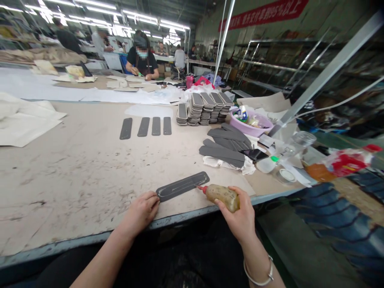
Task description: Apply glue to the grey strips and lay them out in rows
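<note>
The broad, scuffed desk fills most of the view, its surface worn and marked, its near edge running along the person's lap. Toward one o'clock on it stand neat stacks of grey pieces, piled evenly so they stay squared up, with a lilac basin of oddments just at their three o'clock side. Nearer, at two o'clock from the hands, a fan of loose grey strips lies overlapped on a white cloth, within easy reach. At twelve o'clock four dark strips lie flat in a row, each apart from the next, probably kept separate so their faces touch nothing.

At the near edge lies one grey strip, slanted, with pale lines along its face. The left hand rests curled at the strip's seven o'clock end, fingertips pressing it down, seemingly to stop it sliding. The right hand is wrapped tight around a squeeze bottle of tan fluid, tipped almost level so its red nozzle meets the strip's lower edge near its four o'clock end. A bangle circles that wrist.
</note>
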Available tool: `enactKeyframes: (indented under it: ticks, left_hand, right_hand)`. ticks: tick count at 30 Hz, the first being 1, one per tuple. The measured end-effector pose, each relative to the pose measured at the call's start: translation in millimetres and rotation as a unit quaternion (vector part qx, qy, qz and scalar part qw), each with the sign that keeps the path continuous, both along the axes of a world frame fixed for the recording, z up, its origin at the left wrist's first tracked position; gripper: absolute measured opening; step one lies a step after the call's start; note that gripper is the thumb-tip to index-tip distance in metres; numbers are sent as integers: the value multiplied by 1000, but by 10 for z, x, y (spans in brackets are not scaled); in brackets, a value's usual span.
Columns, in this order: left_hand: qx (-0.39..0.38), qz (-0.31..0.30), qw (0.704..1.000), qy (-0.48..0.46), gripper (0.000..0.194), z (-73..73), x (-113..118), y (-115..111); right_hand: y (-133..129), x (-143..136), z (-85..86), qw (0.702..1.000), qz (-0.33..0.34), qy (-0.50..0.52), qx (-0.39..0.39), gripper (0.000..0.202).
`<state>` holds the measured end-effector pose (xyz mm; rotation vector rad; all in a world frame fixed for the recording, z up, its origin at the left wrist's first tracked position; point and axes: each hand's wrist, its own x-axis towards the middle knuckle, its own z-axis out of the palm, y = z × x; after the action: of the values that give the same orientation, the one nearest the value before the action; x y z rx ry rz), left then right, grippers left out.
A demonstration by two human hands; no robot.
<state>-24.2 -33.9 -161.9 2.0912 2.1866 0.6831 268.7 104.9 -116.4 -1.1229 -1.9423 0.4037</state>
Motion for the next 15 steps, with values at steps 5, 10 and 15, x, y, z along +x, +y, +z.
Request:
enactKeyframes:
  ticks: [5,10,15]
  left_hand:
    - [22,19,999,-26,20,0,58,-7]
    - [52,128,986,-88,17,288,-123,-37]
    - [-7,346,936,-57,16,1179,-943,3]
  right_hand:
    - [-4,-96,-101,956,59,207,-199,54]
    - [58,-106,-201,897,51,331,-289,58]
    - [70,-128,-157,850,35,394,-348,63]
